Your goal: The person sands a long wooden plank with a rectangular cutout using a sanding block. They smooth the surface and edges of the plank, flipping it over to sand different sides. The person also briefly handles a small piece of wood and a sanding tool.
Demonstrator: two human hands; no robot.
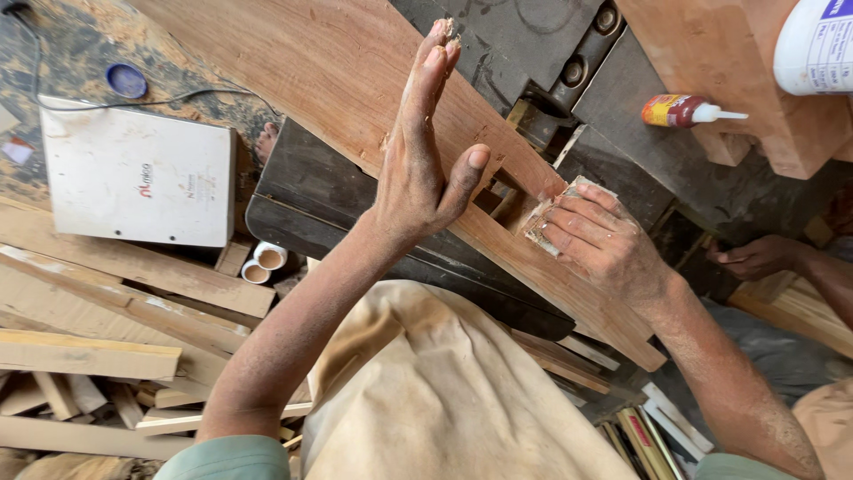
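While my right hand [604, 240] presses a small worn piece of sandpaper [558, 206] flat against the long reddish-brown wooden plank [355, 80], my left hand [422, 164] stands raised above the board with its fingers straight and together, thumb out to the side — wide and holding nothing, dusted pale at the fingertips. The plank lies slantwise across the dark metal bench [302, 204], so that its rectangular cut-out slot [506, 197] sits right in front of me, and my right fingers bear down just beside that slot, folded over the paper to keep it tight on the edge of the opening. Lifted, my left hand keeps clear of the patch being rubbed. Farther back on the bench lies a small red and yellow glue bottle with a white nozzle [684, 110], on its side and well apart from my hands, and a big white plastic bottle [813, 44] shows at the corner. Left of the bench — down on the sawdusty floor — lie a white flat box [133, 173] and a heap of pale offcut wooden strips [115, 311]. Another person's hand [755, 258] rests at the right, apart from mine.
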